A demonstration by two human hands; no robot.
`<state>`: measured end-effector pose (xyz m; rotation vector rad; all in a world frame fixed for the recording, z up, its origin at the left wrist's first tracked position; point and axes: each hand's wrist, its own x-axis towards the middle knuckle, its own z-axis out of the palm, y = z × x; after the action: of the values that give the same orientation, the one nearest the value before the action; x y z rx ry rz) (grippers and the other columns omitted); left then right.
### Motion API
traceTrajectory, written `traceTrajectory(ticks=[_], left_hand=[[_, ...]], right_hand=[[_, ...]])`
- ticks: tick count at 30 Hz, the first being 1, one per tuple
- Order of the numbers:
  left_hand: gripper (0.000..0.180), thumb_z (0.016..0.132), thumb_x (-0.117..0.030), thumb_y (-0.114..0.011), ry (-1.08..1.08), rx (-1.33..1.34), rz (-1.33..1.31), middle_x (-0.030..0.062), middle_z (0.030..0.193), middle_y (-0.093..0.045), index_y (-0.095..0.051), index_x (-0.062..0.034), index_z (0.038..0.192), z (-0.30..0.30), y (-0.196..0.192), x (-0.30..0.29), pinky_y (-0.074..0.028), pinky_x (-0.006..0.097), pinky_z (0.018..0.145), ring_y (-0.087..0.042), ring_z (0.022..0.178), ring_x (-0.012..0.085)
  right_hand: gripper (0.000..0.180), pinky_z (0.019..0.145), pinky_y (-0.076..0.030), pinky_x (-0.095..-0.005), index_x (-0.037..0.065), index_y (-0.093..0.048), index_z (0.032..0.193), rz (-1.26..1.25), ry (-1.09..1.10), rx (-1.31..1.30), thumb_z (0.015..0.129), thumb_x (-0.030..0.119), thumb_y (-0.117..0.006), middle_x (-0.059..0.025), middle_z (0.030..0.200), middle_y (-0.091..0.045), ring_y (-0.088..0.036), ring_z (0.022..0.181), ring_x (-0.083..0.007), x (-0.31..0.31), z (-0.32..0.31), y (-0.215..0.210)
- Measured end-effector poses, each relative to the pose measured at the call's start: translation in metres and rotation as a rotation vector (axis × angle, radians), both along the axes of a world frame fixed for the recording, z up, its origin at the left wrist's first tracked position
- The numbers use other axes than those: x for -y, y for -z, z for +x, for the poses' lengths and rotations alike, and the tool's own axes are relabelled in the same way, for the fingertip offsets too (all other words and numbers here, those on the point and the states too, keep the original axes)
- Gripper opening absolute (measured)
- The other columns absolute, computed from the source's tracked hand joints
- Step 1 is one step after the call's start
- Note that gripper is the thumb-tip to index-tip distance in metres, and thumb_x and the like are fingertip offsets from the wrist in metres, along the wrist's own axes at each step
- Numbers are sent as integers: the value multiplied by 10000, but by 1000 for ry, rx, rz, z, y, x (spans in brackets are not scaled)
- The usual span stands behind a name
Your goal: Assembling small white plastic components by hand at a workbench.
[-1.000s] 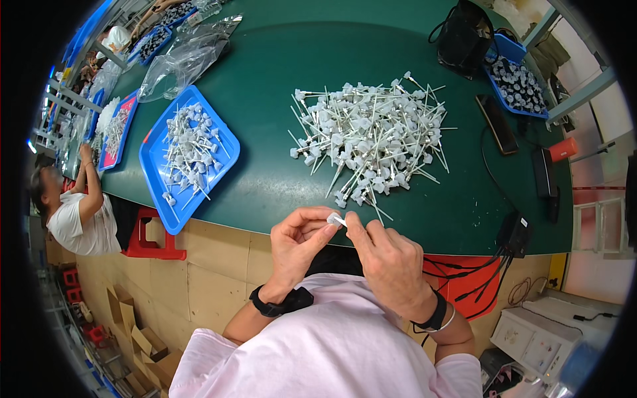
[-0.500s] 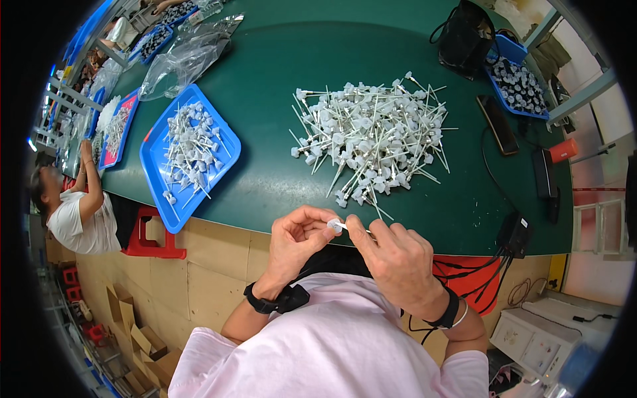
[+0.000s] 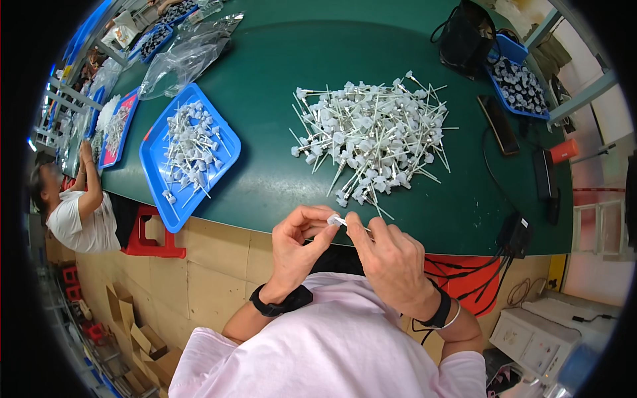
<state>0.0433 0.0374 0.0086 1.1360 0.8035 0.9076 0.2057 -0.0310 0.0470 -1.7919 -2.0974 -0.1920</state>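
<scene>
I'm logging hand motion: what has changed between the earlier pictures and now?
The right hand shifted slightly right, then partly back left. The left hand barely moved. Nothing was taken up or let go: both hold the white-headed piece. The pile and blue tray stayed put.

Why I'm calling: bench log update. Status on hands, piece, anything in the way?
Left hand pinching white piece by its head. Right hand on its stem. Loose pile ahead on green table. Nothing visibly blocking hands.

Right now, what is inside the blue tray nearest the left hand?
Loose pieces with pale heads and thin stems lie inside the blue tray; whatever the upper ones cover cannot be seen.
</scene>
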Motion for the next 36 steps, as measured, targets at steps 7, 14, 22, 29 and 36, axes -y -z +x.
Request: traceTrajectory(ticks=[7,14,22,29,36], left_hand=[[166,887,87,-650,-5,4,58,143,1150,-646,-619,49,1046,1,-4,1,-515,279,941,-637,1013,139],[184,867,82,-668,22,-3,136,113,1131,-655,-644,29,1042,0,5,-3,-537,279,924,-647,994,138],[129,868,64,-683,59,-89,177,95,1052,-673,-644,26,986,-1,-1,-5,-557,280,879,-653,929,128],[109,891,58,-671,156,-52,55,107,1087,-667,-646,36,994,-7,-1,-11,-562,269,880,-654,944,131],[85,910,46,-661,200,-23,-30,108,1106,-663,-645,42,994,-8,-1,-13,-557,242,862,-638,955,105]], right_hand=[[372,458,-490,-273,14,-585,1201,-70,-28,-121,835,62,-631,-43,744,-492,-569,544,-139,3,-1,0],[338,475,-491,-281,16,-597,1158,-100,-41,-71,832,91,-637,-42,741,-522,-588,561,-140,1,1,-6],[209,507,-446,-262,53,-612,994,-93,-116,163,809,144,-652,-2,714,-511,-573,602,-118,-8,4,-28],[186,496,-423,-262,67,-606,963,-46,-151,225,803,150,-652,4,711,-495,-555,639,-113,-8,4,-26],[203,507,-475,-273,41,-617,992,-147,-160,164,814,135,-650,-19,753,-524,-586,660,-133,-7,7,-30]])
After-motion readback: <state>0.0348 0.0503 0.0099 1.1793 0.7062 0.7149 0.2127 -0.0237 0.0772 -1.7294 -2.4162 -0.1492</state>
